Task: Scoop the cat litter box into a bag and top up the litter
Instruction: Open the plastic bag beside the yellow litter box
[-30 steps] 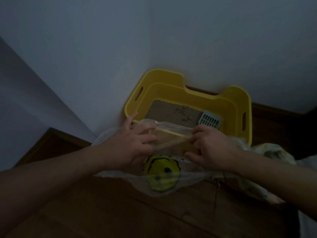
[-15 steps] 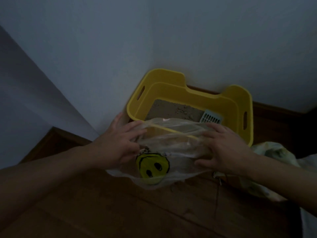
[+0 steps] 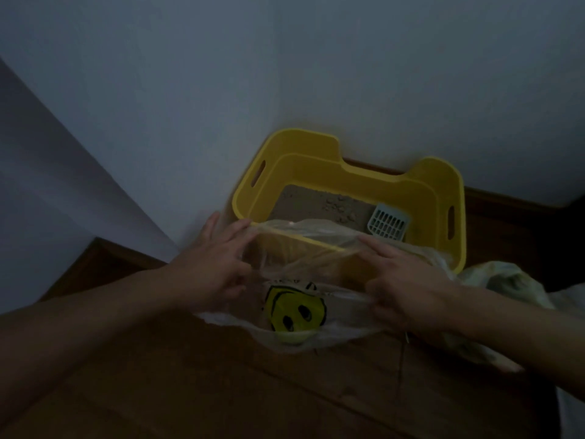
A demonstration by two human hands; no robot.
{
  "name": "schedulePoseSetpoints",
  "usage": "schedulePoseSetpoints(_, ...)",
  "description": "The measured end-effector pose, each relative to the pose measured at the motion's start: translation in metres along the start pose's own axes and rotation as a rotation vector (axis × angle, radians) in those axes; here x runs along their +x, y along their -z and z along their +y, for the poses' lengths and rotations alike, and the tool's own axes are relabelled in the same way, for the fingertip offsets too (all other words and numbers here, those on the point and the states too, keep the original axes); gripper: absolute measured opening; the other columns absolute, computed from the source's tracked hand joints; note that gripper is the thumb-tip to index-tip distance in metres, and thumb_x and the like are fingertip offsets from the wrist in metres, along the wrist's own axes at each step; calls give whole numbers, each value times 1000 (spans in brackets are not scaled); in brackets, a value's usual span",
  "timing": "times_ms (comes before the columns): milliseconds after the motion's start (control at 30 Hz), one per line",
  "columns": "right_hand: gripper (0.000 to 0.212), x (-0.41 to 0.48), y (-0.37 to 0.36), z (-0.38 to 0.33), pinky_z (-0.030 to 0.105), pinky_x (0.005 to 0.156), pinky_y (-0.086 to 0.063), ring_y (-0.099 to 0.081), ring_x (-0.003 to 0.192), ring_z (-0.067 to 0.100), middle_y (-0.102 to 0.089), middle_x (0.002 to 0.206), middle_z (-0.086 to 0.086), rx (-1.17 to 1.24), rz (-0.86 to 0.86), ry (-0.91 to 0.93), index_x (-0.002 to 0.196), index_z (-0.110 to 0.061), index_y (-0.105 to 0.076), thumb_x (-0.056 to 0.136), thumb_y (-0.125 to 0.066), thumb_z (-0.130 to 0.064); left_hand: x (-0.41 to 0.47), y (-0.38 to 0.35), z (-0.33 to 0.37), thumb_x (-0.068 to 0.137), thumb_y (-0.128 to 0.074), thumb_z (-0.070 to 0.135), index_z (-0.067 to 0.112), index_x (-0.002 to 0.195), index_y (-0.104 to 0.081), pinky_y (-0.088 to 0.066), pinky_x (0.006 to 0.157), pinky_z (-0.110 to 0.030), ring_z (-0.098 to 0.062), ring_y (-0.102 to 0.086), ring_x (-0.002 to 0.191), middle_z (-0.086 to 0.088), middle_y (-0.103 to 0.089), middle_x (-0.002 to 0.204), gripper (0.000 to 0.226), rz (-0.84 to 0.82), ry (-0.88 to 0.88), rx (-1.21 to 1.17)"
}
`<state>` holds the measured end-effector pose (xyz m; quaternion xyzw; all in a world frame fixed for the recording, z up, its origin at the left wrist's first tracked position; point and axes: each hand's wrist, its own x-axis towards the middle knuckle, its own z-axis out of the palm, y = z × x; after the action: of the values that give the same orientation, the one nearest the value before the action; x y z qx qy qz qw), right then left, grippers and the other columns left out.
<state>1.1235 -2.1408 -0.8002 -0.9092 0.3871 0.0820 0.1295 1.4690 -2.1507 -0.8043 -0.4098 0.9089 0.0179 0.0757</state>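
Observation:
A yellow litter box (image 3: 421, 188) stands in the wall corner, holding sandy litter (image 3: 316, 205) with a few clumps. A pale slotted scoop (image 3: 388, 224) leans in its right part. In front of it lies a clear plastic bag with a yellow smiley print (image 3: 296, 308), its mouth spread wide. My left hand (image 3: 212, 267) holds the bag's left rim, fingers stretched toward the box. My right hand (image 3: 402, 283) pinches the right rim, thumb under the film.
The room is dim. A wooden floor (image 3: 221, 384) runs under the bag. Grey walls (image 3: 158, 106) meet behind the box. A crumpled pale bag or cloth (image 3: 506, 280) lies at the right, beside my right forearm.
My hands have moved apart and pulled the bag's mouth from nearly flat to wide open. The smiley print has shifted to the right.

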Motion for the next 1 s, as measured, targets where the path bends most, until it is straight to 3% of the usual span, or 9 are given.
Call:
schedulePoseSetpoints(100,26,-4,-3,1,39,121,-15,22,149,22,-6,165,11,-10,-34,-12,85,-28,-71,81,-56,-49,0,1,2,82,-67,49,32,86,-66,1,114,-70,-32,-5,152,-9,-28,160,18,3,23,0)
schedulePoseSetpoints(200,29,-4,-3,-5,43,121,-19,22,149,24,-2,166,10,-10,-35,-22,89,-29,-71,82,-55,-51,10,8,16,78,-70,47,27,93,-64,-17,111,-72,-34,-33,144,-7,-51,142,26,170,-35,-41)
schedulePoseSetpoints(300,29,-5,-1,-11,46,121,-20,18,150,27,-8,165,13,-1,-15,-24,91,-27,-72,82,-55,-50,34,18,32,79,-75,29,19,108,-64,-32,108,-56,-28,-51,124,-11,-59,126,33,420,-92,-152)
schedulePoseSetpoints(400,28,-12,-2,-18,42,122,-14,22,149,24,-3,165,11,52,1,-54,91,-28,-71,84,-55,-49,60,27,43,75,-79,20,14,119,-63,-41,94,-41,-27,-57,110,-9,-63,119,47,459,-22,-216)
schedulePoseSetpoints(567,26,-26,-9,-26,32,114,6,30,143,13,11,165,-2,136,-31,-115,101,-33,-68,89,-54,-51,88,24,49,90,-62,12,17,103,-73,-46,78,-36,-25,-65,90,-2,-73,97,18,407,36,-335)
schedulePoseSetpoints(700,22,-28,-13,-30,33,116,4,15,149,18,6,166,3,179,-49,-145,100,-30,-68,91,-54,-46,101,14,48,93,-58,14,18,100,-74,-50,72,-39,-23,-63,87,-3,-70,93,18,330,44,-437)
schedulePoseSetpoints(833,27,-28,-15,-30,33,116,-18,-15,146,19,-17,163,2,235,-47,-156,97,-26,-69,93,-51,-46,111,2,43,97,-58,18,18,107,-74,-50,76,-39,-22,-61,92,-2,-66,96,19,249,32,-475)
schedulePoseSetpoints(900,27,-28,-17,-28,34,113,-28,-23,140,16,-27,159,0,272,-42,-145,96,-25,-70,93,-52,-45,111,-3,41,97,-58,19,28,110,-65,-51,72,-39,-21,-63,86,-1,-68,93,17,220,79,-644)
schedulePoseSetpoints(1000,26,-26,-21,-24,33,111,-29,-28,136,13,-30,156,-3,294,-53,-132,98,-27,-69,93,-52,-46,113,-3,37,95,-60,15,36,90,-50,-45,62,-40,-22,-55,70,-2,-59,77,24,244,163,-900)
